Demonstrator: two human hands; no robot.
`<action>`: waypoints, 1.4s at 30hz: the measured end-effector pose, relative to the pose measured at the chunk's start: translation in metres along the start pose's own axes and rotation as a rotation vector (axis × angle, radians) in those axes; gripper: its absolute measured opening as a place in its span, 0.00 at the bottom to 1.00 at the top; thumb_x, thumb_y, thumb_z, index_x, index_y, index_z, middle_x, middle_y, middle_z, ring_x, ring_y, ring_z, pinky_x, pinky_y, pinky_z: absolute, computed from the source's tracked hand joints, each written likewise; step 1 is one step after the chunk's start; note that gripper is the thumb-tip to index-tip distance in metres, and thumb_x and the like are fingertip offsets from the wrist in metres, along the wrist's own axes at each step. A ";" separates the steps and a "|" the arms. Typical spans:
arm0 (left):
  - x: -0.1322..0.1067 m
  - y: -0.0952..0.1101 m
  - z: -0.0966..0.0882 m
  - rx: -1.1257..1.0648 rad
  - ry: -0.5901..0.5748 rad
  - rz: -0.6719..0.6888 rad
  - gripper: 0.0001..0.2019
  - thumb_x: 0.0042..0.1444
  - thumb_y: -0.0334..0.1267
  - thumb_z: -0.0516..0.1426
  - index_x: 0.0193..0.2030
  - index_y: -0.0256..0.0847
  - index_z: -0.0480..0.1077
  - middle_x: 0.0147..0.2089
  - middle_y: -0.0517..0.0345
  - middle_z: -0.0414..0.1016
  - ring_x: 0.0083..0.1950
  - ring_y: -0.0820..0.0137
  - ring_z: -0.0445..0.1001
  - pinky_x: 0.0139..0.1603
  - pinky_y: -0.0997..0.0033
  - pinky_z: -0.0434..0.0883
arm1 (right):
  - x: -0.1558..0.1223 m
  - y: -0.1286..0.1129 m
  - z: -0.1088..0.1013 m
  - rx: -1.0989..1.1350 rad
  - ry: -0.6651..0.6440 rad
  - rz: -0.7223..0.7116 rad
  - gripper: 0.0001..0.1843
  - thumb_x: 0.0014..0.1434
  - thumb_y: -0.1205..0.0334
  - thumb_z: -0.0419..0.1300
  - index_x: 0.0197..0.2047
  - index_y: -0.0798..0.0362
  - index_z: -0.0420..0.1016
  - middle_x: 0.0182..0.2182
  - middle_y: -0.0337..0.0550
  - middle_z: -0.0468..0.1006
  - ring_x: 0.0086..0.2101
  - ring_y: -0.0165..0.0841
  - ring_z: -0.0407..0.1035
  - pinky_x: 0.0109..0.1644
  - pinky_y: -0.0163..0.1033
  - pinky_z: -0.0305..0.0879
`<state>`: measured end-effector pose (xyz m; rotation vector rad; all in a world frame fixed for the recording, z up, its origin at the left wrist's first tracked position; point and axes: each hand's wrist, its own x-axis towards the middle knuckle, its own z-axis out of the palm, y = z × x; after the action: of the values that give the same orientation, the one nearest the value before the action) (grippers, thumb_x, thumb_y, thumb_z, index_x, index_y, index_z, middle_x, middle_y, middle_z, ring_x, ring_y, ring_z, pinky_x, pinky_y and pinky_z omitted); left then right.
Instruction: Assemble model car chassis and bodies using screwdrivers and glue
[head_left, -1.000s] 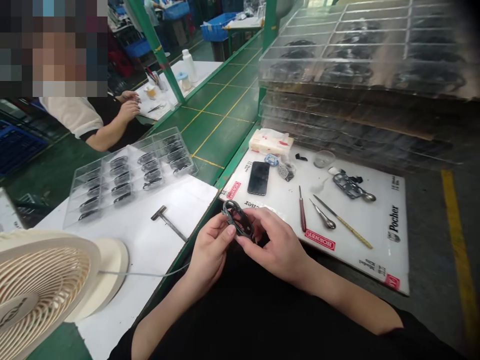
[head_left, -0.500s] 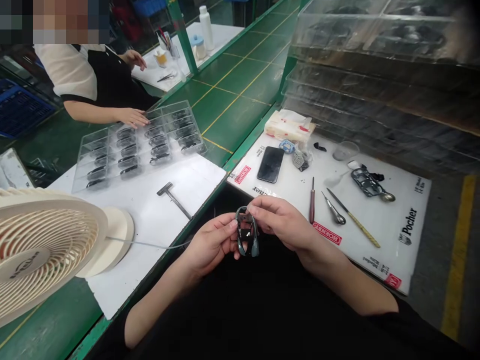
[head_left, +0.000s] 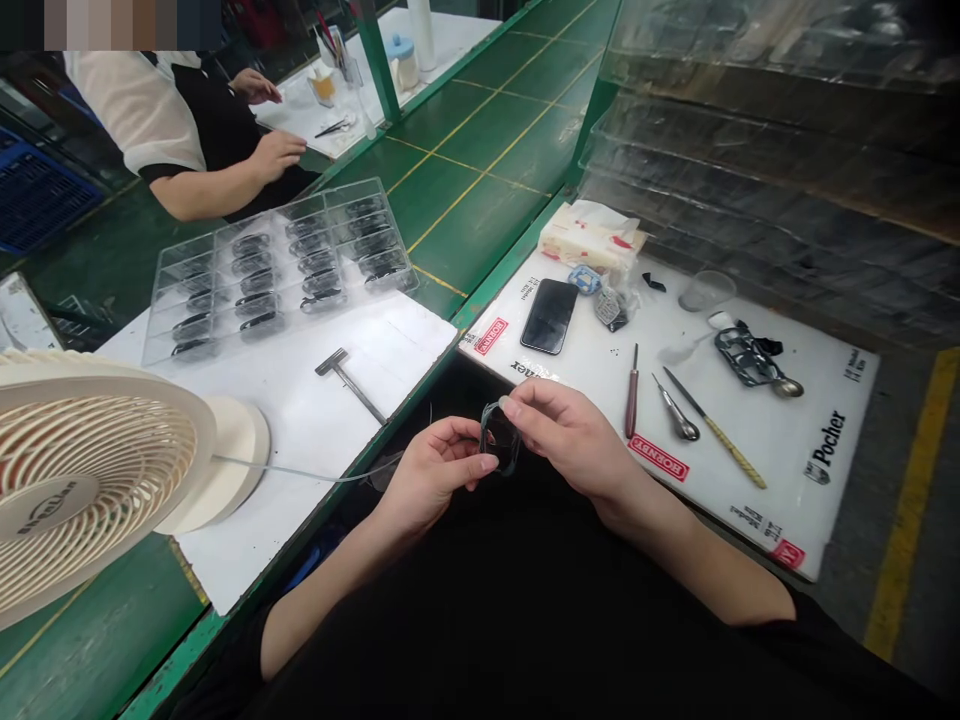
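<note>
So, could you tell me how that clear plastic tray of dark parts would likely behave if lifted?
The clear plastic tray looks thin-walled, so probably light and slightly flexible. On the smooth white sheet it might slide easily. The dark parts lie in open compartments, so they could shift if it tilts.

Here on the white Pocher board point(head_left: 787, 480), a black smartphone point(head_left: 549, 316) lies well apart from a red-handled awl point(head_left: 633, 392)! Across the green tabletop point(head_left: 480, 140), a clear tray of dark parts point(head_left: 161, 310) sits behind a T-handled tool point(head_left: 346, 380), with a cream desk fan point(head_left: 97, 465) at the left and a co-worker point(head_left: 180, 130) beyond.
</note>
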<state>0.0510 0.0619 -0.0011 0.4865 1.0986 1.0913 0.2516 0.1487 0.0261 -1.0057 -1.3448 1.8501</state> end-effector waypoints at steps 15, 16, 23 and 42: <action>-0.005 0.004 -0.001 -0.054 -0.010 0.164 0.23 0.52 0.31 0.84 0.51 0.43 0.84 0.52 0.55 0.86 0.47 0.71 0.82 0.39 0.78 0.79 | -0.003 0.015 0.002 -0.016 0.105 -0.101 0.27 0.73 0.34 0.73 0.37 0.49 0.78 0.31 0.36 0.73 0.30 0.30 0.61 0.34 0.40 0.59; -0.005 0.005 0.000 -0.068 -0.017 0.172 0.23 0.52 0.32 0.84 0.51 0.43 0.84 0.52 0.55 0.86 0.47 0.70 0.82 0.39 0.77 0.79 | -0.002 0.016 0.002 0.013 0.111 -0.105 0.26 0.73 0.35 0.73 0.38 0.49 0.78 0.31 0.36 0.73 0.29 0.30 0.61 0.33 0.40 0.58; -0.002 0.016 0.004 -0.158 -0.024 -0.059 0.24 0.58 0.45 0.82 0.54 0.37 0.83 0.41 0.53 0.86 0.36 0.69 0.84 0.33 0.74 0.82 | 0.002 0.021 0.002 0.177 0.098 -0.031 0.27 0.68 0.34 0.77 0.36 0.48 0.80 0.30 0.36 0.74 0.28 0.30 0.59 0.31 0.39 0.56; -0.004 0.017 0.010 -0.219 -0.063 -0.134 0.21 0.58 0.41 0.82 0.53 0.32 0.87 0.38 0.50 0.87 0.34 0.69 0.83 0.28 0.76 0.79 | 0.003 0.020 -0.002 0.281 0.080 0.109 0.30 0.60 0.33 0.82 0.33 0.49 0.77 0.29 0.36 0.72 0.29 0.29 0.57 0.33 0.39 0.52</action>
<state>0.0520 0.0674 0.0188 0.2682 0.9302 1.0568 0.2509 0.1472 0.0061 -1.0076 -0.9663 1.9895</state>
